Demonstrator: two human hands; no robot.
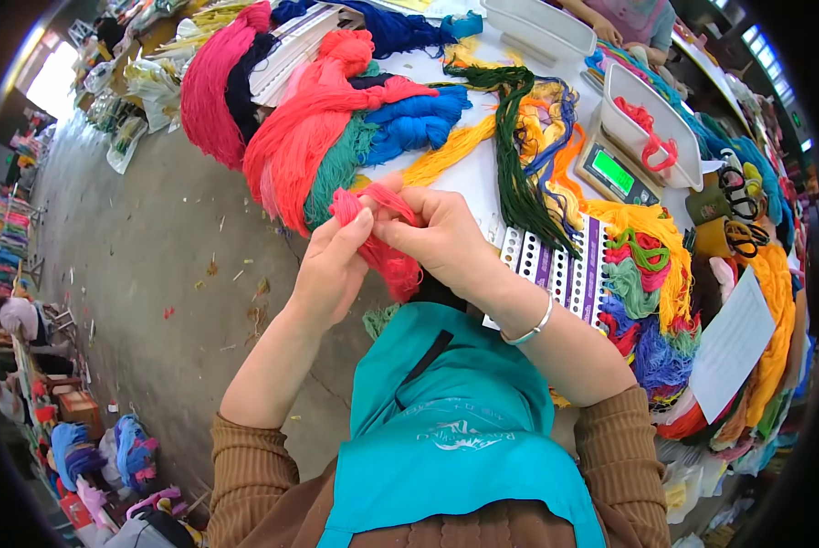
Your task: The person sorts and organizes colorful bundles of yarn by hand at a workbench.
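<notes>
A coral-pink skein of thread (397, 271) hangs between my two hands, in front of the teal apron. My left hand (335, 260) pinches its upper part between thumb and fingers. On the other side, my right hand (444, 239) grips strands of the same skein, close to the left fingertips. Just beyond lies a larger coral bundle of thread (291, 151) draped over the table edge, with green thread (341, 169) and blue thread (419, 123) beside it. Dark green strands (512, 146) lie beyond my right hand.
Punched cards (556, 274) lie on the table near my right forearm. Behind them are a digital scale (615, 173), a white tray (679, 123) and scissors (747, 237). A paper sheet (734, 342) rests on yarn at right. Another person's hand (606, 29) shows at the far side.
</notes>
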